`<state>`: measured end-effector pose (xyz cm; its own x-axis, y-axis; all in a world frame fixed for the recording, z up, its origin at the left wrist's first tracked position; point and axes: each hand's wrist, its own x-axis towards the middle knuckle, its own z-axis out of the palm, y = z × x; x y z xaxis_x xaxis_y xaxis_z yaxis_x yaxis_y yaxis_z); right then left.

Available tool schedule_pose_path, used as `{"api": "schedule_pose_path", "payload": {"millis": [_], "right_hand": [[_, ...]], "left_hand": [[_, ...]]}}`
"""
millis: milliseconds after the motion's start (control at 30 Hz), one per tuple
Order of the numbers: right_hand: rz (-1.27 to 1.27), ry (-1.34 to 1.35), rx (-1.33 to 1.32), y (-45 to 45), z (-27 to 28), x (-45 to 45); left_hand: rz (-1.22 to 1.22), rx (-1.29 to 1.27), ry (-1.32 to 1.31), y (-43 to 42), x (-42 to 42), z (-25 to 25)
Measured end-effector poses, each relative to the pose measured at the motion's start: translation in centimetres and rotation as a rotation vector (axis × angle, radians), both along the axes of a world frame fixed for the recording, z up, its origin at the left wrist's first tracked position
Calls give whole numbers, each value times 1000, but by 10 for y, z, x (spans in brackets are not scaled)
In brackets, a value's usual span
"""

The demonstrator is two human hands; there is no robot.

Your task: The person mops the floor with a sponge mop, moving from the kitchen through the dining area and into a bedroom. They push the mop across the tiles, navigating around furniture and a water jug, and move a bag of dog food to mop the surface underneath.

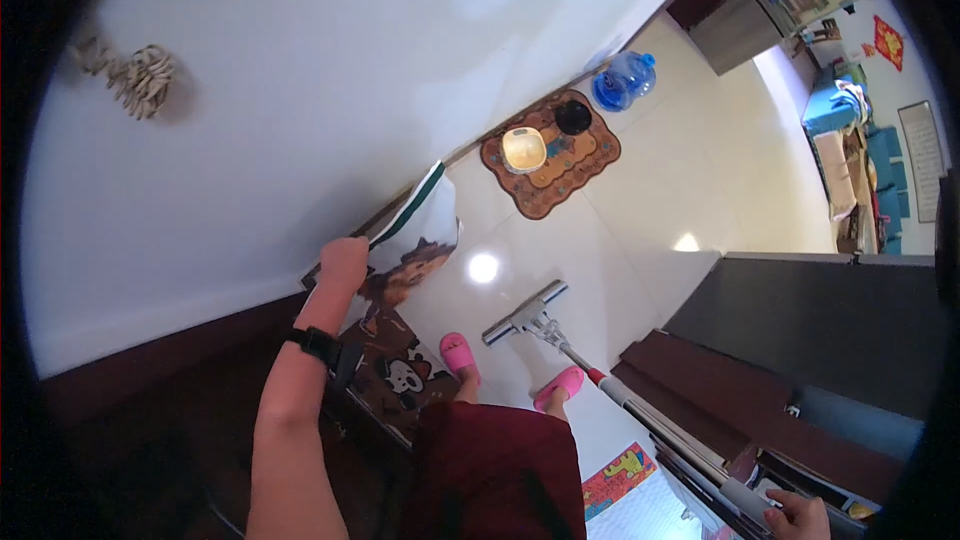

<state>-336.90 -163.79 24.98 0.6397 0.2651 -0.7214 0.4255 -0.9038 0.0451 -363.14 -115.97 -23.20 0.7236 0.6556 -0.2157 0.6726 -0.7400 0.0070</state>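
My left hand (345,262), a black watch on its wrist, is closed on the top edge of a white, bag-like sheet (430,215) with a dark green border and a brown furry animal printed on it. The sheet hangs beside the wall; I cannot tell if it is a bag or a mat. At the lower right, my right hand (798,518) is closed at the upper end of a mop handle (660,425), its fingers partly cut off by the frame. The mop's flat silver head (525,312) rests on the tiled floor in front of my feet.
Pink slippers (460,355) are on my feet, beside a brown cartoon mat (400,375). Farther off, a patterned mat (545,190) holds a cream bowl (524,150) and a black bowl (573,118). A blue water jug (624,81) stands by the wall. Dark cabinets (800,320) line the right.
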Motion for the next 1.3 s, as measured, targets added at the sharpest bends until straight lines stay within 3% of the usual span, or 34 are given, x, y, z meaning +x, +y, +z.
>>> {"api": "schedule_pose_path", "payload": {"millis": [100,167,233,367,467,500,533,667,767,867,900,933,1000,1100,1300], "right_hand": [[-24,0,-41,-8,-2,-2],[-53,14,-90,-17,-3,-7],[-82,41,-145,-23,-3,-7],[-179,41,-71,-33,-11,-17],[-244,61,-54,-51,-14,-20],[-253,80,-35,-64,-15,-21],[-243,81,-17,-76,-17,-22],[-199,55,8,-144,-27,-26],[-200,114,25,-186,-35,-28],[-329,143,105,-269,-58,-29],[-406,174,123,-300,-69,-28],[-407,220,30,-329,-74,-24],[-489,210,150,-391,-98,-29],[-786,417,248,-465,-126,-37],[-716,441,417,-533,-190,-60]], "left_hand": [[37,-15,-28,3,36,-17],[58,-119,107,-8,70,-17],[-218,144,-370,-30,97,-31],[-223,-97,-440,-131,159,-29],[-517,-285,-429,-251,167,-47],[-571,-649,-285,-292,177,-57],[-685,-530,-366,-330,165,-29],[-797,-940,-315,-444,169,19],[-797,-962,-519,-526,170,2],[-765,-1037,-245,-589,186,-21],[-726,-950,-335,-609,186,-27],[-730,-868,-292,-629,190,-33],[-751,-719,-188,-672,190,-38],[-713,-688,-71,-711,183,-38],[-626,-488,84,-720,176,-53]]}}
